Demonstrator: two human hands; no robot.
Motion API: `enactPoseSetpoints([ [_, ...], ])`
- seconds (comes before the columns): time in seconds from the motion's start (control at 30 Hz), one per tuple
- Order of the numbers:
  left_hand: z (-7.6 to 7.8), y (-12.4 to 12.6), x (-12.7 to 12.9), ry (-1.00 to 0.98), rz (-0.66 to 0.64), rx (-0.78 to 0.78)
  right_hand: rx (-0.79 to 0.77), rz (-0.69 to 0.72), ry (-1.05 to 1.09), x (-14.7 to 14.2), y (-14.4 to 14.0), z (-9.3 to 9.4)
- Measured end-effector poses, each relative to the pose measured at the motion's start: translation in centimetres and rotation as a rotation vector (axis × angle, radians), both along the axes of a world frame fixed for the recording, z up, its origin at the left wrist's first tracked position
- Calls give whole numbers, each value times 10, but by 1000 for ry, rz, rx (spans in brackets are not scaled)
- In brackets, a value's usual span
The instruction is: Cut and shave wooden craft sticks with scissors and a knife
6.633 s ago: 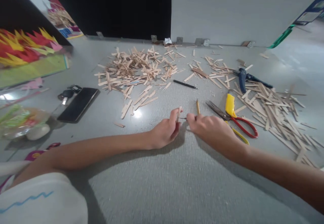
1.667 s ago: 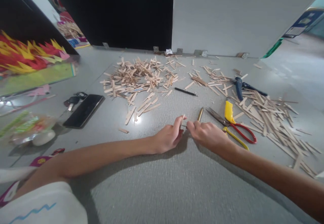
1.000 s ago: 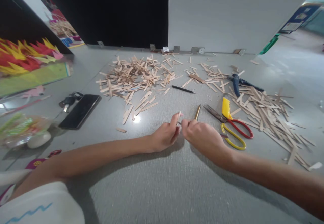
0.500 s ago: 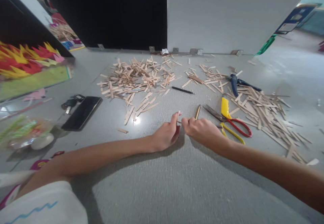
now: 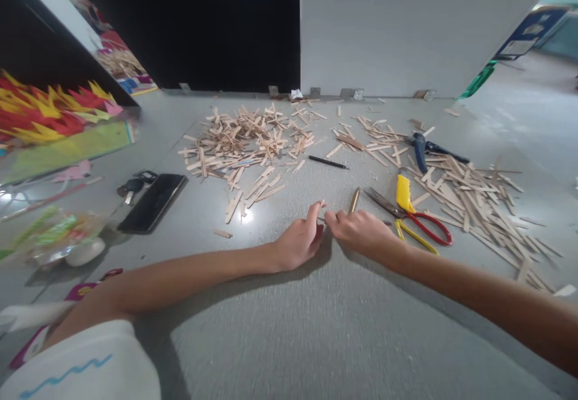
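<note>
left hand [image 5: 298, 244]: grip pinching a small wooden stick piece [image 5: 320, 206] upright on the surface [image 5: 316, 328] | right hand [image 5: 361, 231]: grip closed on a brass-coloured tool [image 5: 353, 200], touching the piece | plastic bag [image 5: 49, 234] far left, contents unclear

Pale wooden sticks [image 5: 246, 138], glossy black phone [image 5: 152, 203], matt grey floor [image 5: 316, 328]

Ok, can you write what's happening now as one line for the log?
left hand: pinches stick | right hand: holds gold tool at stick | scissors: right of hands | phone: left
</note>
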State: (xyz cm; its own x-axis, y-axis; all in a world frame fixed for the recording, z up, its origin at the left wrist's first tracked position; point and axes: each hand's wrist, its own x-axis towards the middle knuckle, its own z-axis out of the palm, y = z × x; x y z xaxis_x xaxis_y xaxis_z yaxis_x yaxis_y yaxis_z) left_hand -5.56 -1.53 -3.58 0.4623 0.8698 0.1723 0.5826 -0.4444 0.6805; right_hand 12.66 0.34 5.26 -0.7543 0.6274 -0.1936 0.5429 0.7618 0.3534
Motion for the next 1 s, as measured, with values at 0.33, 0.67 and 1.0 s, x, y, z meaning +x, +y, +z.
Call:
enactPoseSetpoints([
  [0.33,10,-3,1,-96,-76,-48,98,-41,34,8,-13,9],
  [0.67,16,-3,-1,-180,-84,-108,116,-123,197,23,-17,-11],
  [1.0,23,-2,1,-233,19,-125,256,-12,721,25,-16,-68],
])
